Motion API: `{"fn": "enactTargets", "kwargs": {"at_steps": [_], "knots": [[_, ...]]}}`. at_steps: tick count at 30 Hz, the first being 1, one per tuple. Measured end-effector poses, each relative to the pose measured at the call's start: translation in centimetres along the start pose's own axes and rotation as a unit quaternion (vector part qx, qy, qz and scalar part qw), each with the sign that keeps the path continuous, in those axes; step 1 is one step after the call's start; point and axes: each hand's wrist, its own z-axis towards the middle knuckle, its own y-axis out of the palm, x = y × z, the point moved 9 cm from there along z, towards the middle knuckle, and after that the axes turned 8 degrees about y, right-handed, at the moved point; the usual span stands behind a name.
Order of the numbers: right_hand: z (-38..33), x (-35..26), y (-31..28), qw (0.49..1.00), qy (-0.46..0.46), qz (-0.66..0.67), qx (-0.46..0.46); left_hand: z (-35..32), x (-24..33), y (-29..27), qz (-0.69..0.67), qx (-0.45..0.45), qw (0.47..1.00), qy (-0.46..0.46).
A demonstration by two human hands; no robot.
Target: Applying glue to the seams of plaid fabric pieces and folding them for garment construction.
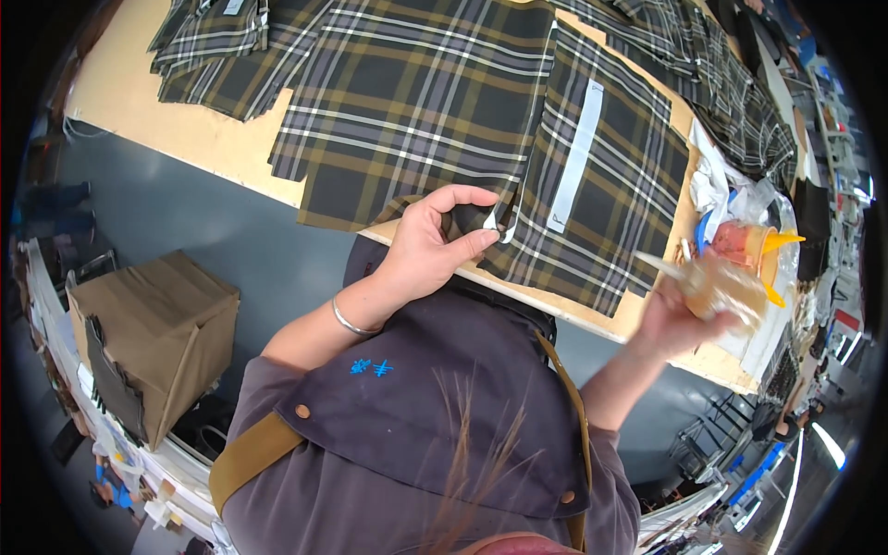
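Note:
A large dark plaid cloth panel (407, 102) lies on the table in front of me. My left hand (427, 245) pinches its folded near edge between thumb and forefinger, where a narrow white strip (506, 233) shows. To the right, another plaid panel (624, 176) carries a long pale strip (579, 153) laid lengthwise. My right hand (673, 322) grips a squeeze bottle (726, 289) with yellowish contents, its pale pointed nozzle aimed left above that panel's right corner. Motion blurs the bottle and the right hand's fingers.
More plaid pieces are heaped at the far left (217, 65) and far right (740, 120) of the pale wooden table (120, 102). A reddish tub with yellow parts (740, 239) and crumpled clear plastic (772, 202) crowd the right end. On the left stands a brown covered box (171, 324).

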Motion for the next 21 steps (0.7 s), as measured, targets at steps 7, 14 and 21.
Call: {"fn": "enactTargets", "kwargs": {"at_steps": [7, 14, 21], "knots": [[-1.0, 10.2, 4.3, 0.991, 0.108, -0.055, -0.063, -0.2, 1.3, 0.3, 0.055, -0.014, 0.993, 0.100], [-1.2, 9.8, 5.2, 0.986, 0.069, -0.104, -0.108, -0.3, 0.7, 0.5, 0.051, -0.023, 0.997, 0.059], [-2.4, 9.2, 3.6, 0.987, -0.012, -0.147, -0.062, -0.4, 0.4, 0.6, 0.005, -0.016, 0.999, 0.047]]}}
